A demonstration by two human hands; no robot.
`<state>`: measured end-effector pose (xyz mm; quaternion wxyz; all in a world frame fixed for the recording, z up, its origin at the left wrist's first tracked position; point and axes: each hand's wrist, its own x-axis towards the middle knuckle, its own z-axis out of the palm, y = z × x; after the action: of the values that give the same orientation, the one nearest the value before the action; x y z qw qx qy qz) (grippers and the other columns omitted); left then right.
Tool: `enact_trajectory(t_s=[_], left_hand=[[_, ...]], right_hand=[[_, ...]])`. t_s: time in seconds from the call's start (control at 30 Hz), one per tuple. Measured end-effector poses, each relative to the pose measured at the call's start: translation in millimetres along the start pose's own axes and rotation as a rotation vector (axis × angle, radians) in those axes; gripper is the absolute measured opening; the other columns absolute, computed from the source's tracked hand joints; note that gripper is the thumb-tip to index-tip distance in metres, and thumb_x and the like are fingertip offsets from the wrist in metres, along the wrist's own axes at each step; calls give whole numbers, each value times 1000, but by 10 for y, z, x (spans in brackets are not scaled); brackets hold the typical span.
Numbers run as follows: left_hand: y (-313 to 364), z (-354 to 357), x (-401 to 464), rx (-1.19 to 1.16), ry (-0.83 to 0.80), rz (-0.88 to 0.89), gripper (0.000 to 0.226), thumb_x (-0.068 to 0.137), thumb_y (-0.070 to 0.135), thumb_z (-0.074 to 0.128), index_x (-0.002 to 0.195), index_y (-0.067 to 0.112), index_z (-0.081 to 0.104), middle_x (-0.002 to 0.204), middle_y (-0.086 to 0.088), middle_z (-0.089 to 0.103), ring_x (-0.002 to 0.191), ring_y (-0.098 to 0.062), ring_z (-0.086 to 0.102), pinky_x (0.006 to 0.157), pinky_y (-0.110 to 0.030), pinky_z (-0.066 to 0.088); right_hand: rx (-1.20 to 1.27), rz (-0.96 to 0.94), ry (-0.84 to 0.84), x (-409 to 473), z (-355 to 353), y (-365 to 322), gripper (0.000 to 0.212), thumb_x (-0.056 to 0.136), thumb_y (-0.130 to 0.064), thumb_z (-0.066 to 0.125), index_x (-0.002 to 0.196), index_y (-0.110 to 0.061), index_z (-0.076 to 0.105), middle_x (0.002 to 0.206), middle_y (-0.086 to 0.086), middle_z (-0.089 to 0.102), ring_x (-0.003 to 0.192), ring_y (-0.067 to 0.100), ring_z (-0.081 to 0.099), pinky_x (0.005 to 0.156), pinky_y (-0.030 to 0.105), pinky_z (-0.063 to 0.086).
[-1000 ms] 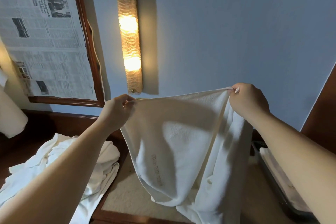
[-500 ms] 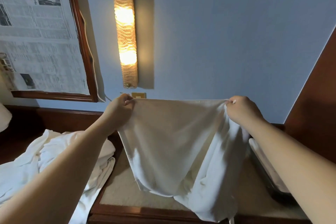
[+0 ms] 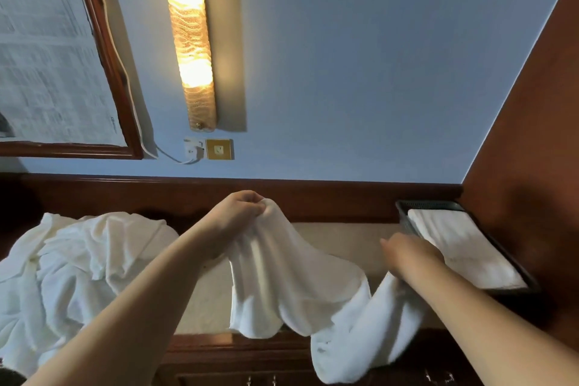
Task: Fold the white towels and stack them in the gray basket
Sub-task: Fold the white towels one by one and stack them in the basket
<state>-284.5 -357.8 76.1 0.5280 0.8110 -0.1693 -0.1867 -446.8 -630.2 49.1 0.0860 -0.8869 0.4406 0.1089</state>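
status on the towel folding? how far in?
Done: at least one folded towel lies in the gray basket at right. In hand: the left hand grips one end of a white towel that drapes over the counter's front edge; the right hand is at its other end, grip unclear. Left: the unfolded towel pile at left.

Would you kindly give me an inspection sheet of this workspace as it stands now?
Surface: beige top with wooden edging.
Job's things: towel draped over the front edge; gray basket at right with a folded towel inside; unfolded pile at left.
Clutter: nothing seen.
Hands: left hand grips the towel's raised corner; right hand low beside the basket, grip blurred.
Cables: white cord runs to a wall plug.
Surroundings: lit wall lamp, framed newspaper, blue wall.
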Motion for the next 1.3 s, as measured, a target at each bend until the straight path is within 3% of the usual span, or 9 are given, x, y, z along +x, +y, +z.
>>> enact_trajectory(t_s=[0.17,0.23,0.33,0.47,0.6,0.87,1.0,1.17,1.3], left_hand=[[81,-76,-29,-195,-29,-54,19,100,14,58,98,8,76,83,-13,66,74,-26,61,66,-34,49],[124,-88,-6,-303,-43,-77,19,100,16,60,101,9,78,88,-15,70,78,-28,63,68,-36,52],[195,-16,26,-389,-58,-120,20,99,20,63,109,12,78,99,-17,75,87,-30,68,73,-39,55],[324,238,15,-521,-63,-174,33,91,11,59,120,11,74,110,-18,73,94,-30,68,74,-37,56],[403,452,-31,-573,-99,-69,41,88,-5,52,122,5,71,120,-23,71,110,-34,67,88,-40,58],[420,957,-323,-637,14,128,31,91,21,80,117,7,73,109,-18,77,102,-39,75,95,-56,60],[408,1099,-393,-547,157,183,14,92,28,80,101,18,80,99,-10,79,94,-32,77,89,-58,61],[418,1229,-429,-445,249,242,8,96,22,75,100,20,82,91,-2,80,88,-22,77,83,-42,63],[379,1250,-429,-428,308,227,8,97,19,74,99,21,82,88,2,80,86,-15,77,78,-30,61]], right_hand=[[350,148,-203,-21,117,99,63,113,-43,17,150,-1,47,152,20,50,138,33,50,108,37,39],[588,131,-358,-17,85,115,52,110,-39,35,135,1,59,121,22,64,113,33,61,96,38,47],[1102,191,-633,-57,44,144,30,82,-38,59,73,-10,59,70,16,58,67,29,59,66,34,47],[1411,-14,-637,-144,-104,100,14,88,-10,56,75,-7,60,75,15,56,66,28,59,65,36,53],[1413,-258,-451,-280,-238,32,19,91,-7,76,104,6,72,90,20,75,77,30,74,67,37,60],[1448,-471,-106,-493,-220,-251,12,92,-32,78,95,-21,83,93,4,80,93,26,77,87,47,63],[1617,-445,-185,-505,-289,-266,12,90,-20,79,98,-12,83,98,12,80,94,31,78,87,49,62],[1588,-539,-245,-492,-336,-210,14,95,-6,70,105,-8,80,94,7,81,87,20,79,69,26,63],[1502,-570,-338,-424,-299,-215,27,101,3,56,109,-10,80,98,9,80,94,24,78,81,31,63]])
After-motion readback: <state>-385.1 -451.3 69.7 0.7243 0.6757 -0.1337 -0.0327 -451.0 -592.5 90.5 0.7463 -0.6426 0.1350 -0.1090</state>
